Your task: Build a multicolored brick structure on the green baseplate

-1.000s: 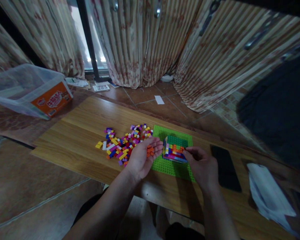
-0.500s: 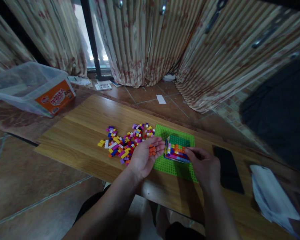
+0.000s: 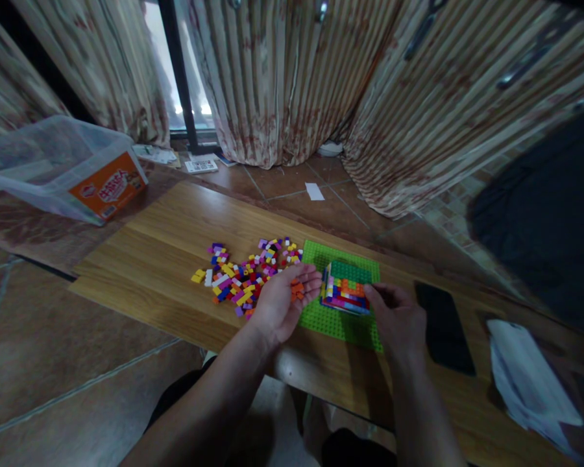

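Observation:
My left hand (image 3: 285,301) is palm up, its fingers extended and slightly cupped, with several small orange toy bricks (image 3: 297,289) lying in it. Just to its right stands a multicoloured brick structure (image 3: 345,295) with a dark green top part, on a light green baseplate (image 3: 338,328). Thumb and fingers of my right hand (image 3: 394,314) are pinched together at the structure's right side, beside its orange bricks. Whatever is between those fingertips is too small and covered to make out. A pile of loose coloured bricks (image 3: 236,282) lies left of my left hand.
A dark flat phone-like slab (image 3: 445,327) and a white plastic packet (image 3: 528,373) lie right of my right hand on the wooden table (image 3: 150,246). A clear plastic bin (image 3: 53,172) with an orange label stands at the far left. Striped curtains (image 3: 267,78) hang behind.
The view has shifted a little, moving the scene slightly right. My right fingertips stay at the structure's right side with small movements. My left hand keeps holding the orange bricks.

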{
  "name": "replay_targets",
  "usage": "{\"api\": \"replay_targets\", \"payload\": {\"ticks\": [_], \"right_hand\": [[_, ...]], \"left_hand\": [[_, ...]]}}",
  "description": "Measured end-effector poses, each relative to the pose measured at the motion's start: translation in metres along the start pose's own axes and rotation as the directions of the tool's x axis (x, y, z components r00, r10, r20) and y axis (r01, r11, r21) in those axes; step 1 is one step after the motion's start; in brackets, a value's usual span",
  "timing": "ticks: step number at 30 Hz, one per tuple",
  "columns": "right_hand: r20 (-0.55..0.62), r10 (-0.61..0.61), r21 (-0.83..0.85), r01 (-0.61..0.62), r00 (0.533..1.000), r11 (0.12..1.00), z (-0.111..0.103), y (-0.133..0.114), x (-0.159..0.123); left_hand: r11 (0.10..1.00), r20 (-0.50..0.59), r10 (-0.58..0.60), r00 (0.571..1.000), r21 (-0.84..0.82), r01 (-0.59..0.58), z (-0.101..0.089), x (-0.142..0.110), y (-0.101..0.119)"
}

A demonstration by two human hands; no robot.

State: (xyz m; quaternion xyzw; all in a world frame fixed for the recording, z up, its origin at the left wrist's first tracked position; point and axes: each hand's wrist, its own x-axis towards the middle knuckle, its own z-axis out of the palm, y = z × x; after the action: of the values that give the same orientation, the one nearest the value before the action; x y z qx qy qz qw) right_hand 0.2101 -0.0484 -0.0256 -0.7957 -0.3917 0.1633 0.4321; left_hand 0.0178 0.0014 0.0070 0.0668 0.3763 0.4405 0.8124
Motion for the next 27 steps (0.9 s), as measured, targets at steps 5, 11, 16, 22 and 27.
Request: {"api": "replay_targets", "payload": {"ticks": [5,11,16,22,27], "right_hand": [[-0.005,0.071,0.072,-0.070,0.997,0.995,0.005,0.008,0.002],[0.036,0.057,0.008,-0.057,0.998,0.998,0.005,0.010,0.004],[0.028,0.078,0.051,-0.079,0.997,0.996,0.004,0.007,0.008],[-0.180,-0.077,0.255,0.122,0.981,0.959,-0.002,-0.012,-0.005],[-0.037,-0.445,0.213,0.442,0.895,0.871,0.002,-0.034,-0.035]], "left_hand": [[1.000,-0.003,0.002,1.000,-0.002,-0.002,0.000,-0.001,0.000],[1.000,0.014,-0.017,1.000,-0.009,0.017,0.003,-0.002,0.000],[0.998,0.150,-0.054,0.987,-0.024,0.059,0.004,-0.004,-0.002],[0.992,0.257,-0.099,0.961,-0.052,0.117,0.006,-0.006,-0.006],[0.985,0.321,-0.112,0.940,-0.090,0.148,0.007,-0.008,-0.007]]}}
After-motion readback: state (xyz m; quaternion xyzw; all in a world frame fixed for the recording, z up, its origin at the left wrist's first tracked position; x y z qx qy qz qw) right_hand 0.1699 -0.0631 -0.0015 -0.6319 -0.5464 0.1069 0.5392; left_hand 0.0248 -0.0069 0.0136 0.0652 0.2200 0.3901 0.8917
